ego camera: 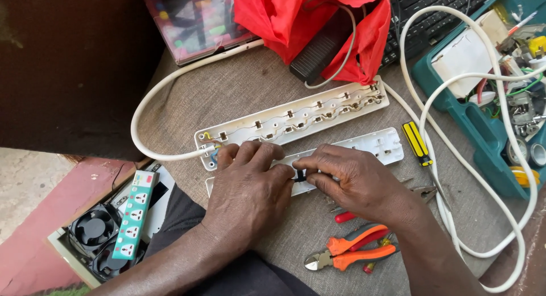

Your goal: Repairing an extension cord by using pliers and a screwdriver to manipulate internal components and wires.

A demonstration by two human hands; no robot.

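An opened white power strip base [296, 117] with metal contact rails lies on the grey cloth-covered table [250, 83]. Its white cover half [375, 145] lies just in front of it. My left hand [247, 188] presses down on the cover's left part. My right hand [350, 179] pinches a small black part [300, 175] against the cover's middle, thumb and forefinger closed on it. A thick white cable [153, 105] runs out of the strip's left end.
A yellow-and-black screwdriver [418, 143], orange-handled cutters [347, 255] and red-handled pliers [364, 215] lie by my right wrist. A teal toolbox [483, 137] sits at the right, a red cloth [284, 14] and a keyboard [438, 11] behind. Below the table's left edge lie another power strip [133, 215] and fans [94, 228].
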